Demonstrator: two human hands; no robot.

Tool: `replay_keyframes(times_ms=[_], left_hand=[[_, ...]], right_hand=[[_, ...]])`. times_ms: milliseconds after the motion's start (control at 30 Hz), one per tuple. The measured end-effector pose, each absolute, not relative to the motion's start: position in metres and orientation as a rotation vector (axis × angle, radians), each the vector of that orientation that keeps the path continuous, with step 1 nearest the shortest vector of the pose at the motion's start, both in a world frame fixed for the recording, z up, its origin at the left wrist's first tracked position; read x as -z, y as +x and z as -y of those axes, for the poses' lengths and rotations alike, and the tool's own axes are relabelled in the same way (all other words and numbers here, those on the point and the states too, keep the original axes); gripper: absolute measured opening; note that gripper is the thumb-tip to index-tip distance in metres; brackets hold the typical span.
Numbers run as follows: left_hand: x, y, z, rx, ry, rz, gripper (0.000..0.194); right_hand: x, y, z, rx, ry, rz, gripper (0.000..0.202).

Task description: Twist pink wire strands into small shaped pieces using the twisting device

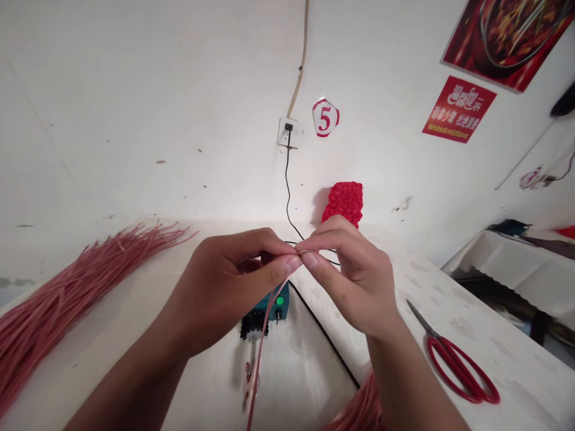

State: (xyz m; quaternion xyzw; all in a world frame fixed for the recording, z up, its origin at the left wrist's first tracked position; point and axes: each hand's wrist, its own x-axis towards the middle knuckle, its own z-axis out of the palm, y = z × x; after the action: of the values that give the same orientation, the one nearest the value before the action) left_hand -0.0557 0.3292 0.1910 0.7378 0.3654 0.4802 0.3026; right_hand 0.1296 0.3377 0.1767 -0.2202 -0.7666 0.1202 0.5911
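Observation:
My left hand [229, 287] and my right hand [357, 272] meet near the middle of the view, thumbs and forefingers pinched together. Between the fingertips are the ends of a thin, pinkish two-strand wire [259, 359]. The rest of it hangs down toward the bottom edge. Behind the hands stands a small teal device [283, 299] with a green button, partly hidden by my left hand. In front of the device are a black bristly part [254, 323] and a metal clip [247, 383], which the wire passes close to.
Pinkish-red wires lie in a large bundle [67, 305] at left, and another bundle [359, 410] shows at the bottom. Red-handled scissors [458, 365] rest at right on the pale tablecloth [431, 287]. A red textured block [344, 203] stands by the wall. A black cord [288, 191] runs from the socket.

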Motion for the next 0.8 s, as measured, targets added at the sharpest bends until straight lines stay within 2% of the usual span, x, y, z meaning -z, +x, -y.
replay_keyframes(times_ms=[167, 800], left_hand=[[-0.192, -0.053, -0.328, -1.345, 1.911, -0.897, 0.012], [-0.192, -0.05, -0.331, -1.253, 1.683, -0.743, 0.006]], right_hand=[[-0.176, 0.126, -0.338, -0.363, -0.497, 1.7, 0.012], [-0.167, 0.118, -0.34, -0.818, -0.359, 1.566, 0.01]])
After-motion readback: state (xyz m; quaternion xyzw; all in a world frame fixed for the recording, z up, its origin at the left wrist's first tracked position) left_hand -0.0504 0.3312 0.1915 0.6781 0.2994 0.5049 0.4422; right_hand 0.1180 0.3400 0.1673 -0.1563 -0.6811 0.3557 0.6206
